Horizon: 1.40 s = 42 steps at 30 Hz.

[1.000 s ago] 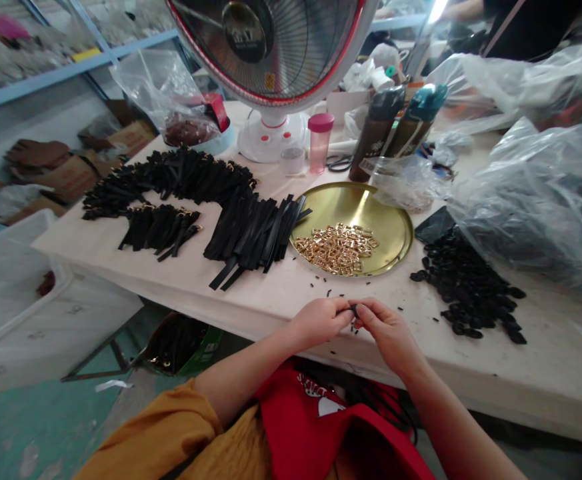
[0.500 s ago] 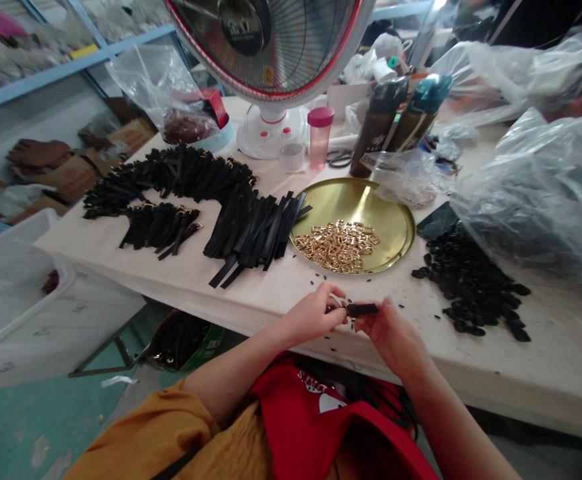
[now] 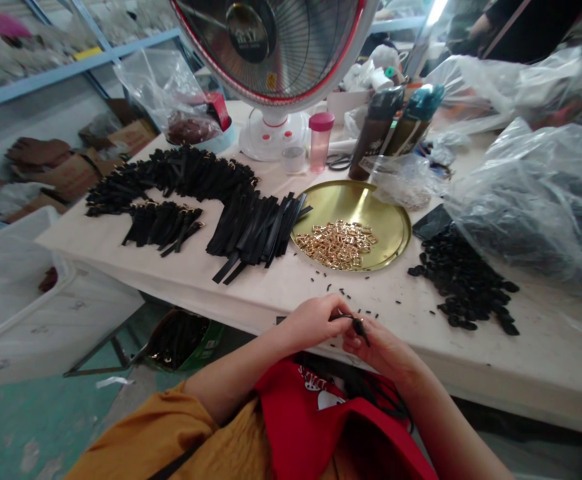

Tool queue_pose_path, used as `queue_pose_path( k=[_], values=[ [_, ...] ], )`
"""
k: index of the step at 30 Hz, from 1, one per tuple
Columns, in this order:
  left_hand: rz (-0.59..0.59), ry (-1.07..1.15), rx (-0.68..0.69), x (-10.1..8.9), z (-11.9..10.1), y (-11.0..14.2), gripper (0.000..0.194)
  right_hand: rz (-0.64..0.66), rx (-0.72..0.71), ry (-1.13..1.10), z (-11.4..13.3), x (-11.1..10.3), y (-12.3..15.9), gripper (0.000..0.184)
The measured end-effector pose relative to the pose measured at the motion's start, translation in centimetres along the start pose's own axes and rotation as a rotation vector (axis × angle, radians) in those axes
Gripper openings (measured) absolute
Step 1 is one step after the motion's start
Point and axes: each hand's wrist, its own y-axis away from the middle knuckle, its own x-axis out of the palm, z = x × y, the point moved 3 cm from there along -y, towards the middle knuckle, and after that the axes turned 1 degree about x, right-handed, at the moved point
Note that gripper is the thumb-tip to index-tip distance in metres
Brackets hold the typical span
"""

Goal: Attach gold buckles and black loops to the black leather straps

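Observation:
At the table's front edge both my hands are closed on a narrow black strap (image 3: 359,327) with a small gold-coloured glint at its end, probably a buckle. My left hand (image 3: 317,321) grips the strap from the left, and a dark flat end pokes out behind that wrist. The fingers of my right hand (image 3: 381,345) pinch the tip near the gold part. Beyond the hands, a pile of gold buckles (image 3: 341,244) lies on a round gold tray (image 3: 385,208). Left of the tray is a bundle of flat black straps (image 3: 253,227).
Small black rounded pieces (image 3: 471,283) are heaped at right beside a large clear plastic bag (image 3: 551,193). Black straps with gold fittings (image 3: 165,170) lie at left. Behind stand a fan-shaped heater (image 3: 273,137), a pink-lidded bottle (image 3: 319,147) and spray cans (image 3: 378,127). Black bits dot the table.
My hands have drawn closer together and turned the strap. Its black end now points down at my right fingertips, where before it lay level between the hands. The camera view has shifted slightly.

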Motion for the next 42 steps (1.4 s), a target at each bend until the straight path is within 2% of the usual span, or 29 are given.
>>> queue_pose_path(
  k=[4,10,12,14,16,20,23,27,30,35,42],
  values=[
    [-0.013,0.001,0.007,0.1,0.2,0.1,0.024,-0.038,-0.004,-0.048,-0.1,0.3,0.2,0.025],
    [-0.016,-0.123,-0.112,-0.5,0.7,0.6,0.016,-0.303,-0.210,0.072,1.1,-1.3,-0.2,0.028],
    [-0.004,-0.043,-0.116,-0.5,0.8,0.6,0.017,-0.420,-0.274,0.255,1.8,-1.7,-0.2,0.028],
    [0.035,0.130,-0.114,-0.1,1.0,0.4,0.021,-0.517,-0.329,0.445,2.4,-1.7,-0.2,0.029],
    [0.058,0.299,-0.136,0.6,1.3,-0.1,0.025,-0.560,-0.377,0.516,2.9,-1.5,0.0,0.030],
    [0.081,0.503,-0.189,1.7,2.1,-0.8,0.029,-0.464,-0.321,0.585,3.0,-1.2,0.2,0.031],
    [0.162,0.587,-0.240,1.7,2.5,-0.8,0.032,-0.422,-0.258,0.656,2.4,-1.6,0.3,0.027],
    [0.282,0.674,-0.353,1.6,2.8,-0.4,0.018,-0.540,-0.329,0.737,1.6,-2.1,0.3,0.023],
    [0.222,0.771,-0.408,1.7,2.8,-0.3,0.018,-0.575,-0.399,0.869,1.2,-1.9,0.3,0.018],
    [0.156,0.803,-0.379,2.4,2.6,-0.5,0.026,-0.445,-0.442,1.035,1.4,-1.5,0.9,0.013],
    [0.199,0.709,-0.329,3.2,2.0,-0.2,0.017,-0.239,-0.281,0.951,1.1,-2.2,1.7,0.017]
  ],
)
